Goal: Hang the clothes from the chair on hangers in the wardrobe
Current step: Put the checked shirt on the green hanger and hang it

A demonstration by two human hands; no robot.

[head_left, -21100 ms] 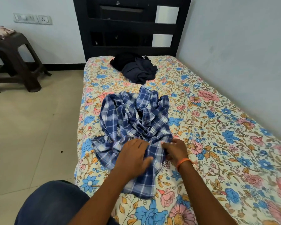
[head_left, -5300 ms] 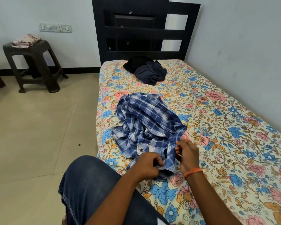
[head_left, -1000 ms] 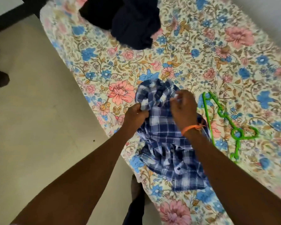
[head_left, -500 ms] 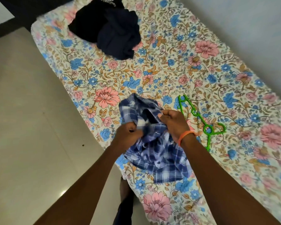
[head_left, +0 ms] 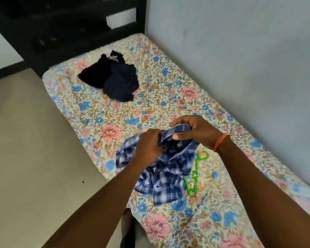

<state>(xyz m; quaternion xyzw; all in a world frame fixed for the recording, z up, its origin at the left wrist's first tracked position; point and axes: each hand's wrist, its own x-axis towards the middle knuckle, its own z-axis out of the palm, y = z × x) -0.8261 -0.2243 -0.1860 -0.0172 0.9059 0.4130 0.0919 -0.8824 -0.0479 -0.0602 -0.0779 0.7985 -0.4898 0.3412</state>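
Observation:
A blue and white plaid shirt (head_left: pixel 166 178) lies bunched on the floral bed sheet (head_left: pixel 168 97), its upper part lifted. My left hand (head_left: pixel 148 146) grips the shirt's fabric on the left. My right hand (head_left: pixel 195 131), with an orange band at the wrist, pinches the collar edge between thumb and fingers. A green plastic hanger (head_left: pixel 195 174) lies on the sheet just right of the shirt, partly under it. Farther up the bed sits a pile of dark clothes (head_left: pixel 113 79), black and navy.
The bed runs along a grey wall (head_left: pixel 240 51) on the right, with a black headboard (head_left: pixel 70 20) at its far end. Beige floor tiles (head_left: pixel 25 158) spread to the left. A foot shows at the bed's near edge.
Both hands have lifted the shirt's collar end higher off the sheet. The view has tilted up, bringing the headboard in. The hanger now sits closer under the right wrist.

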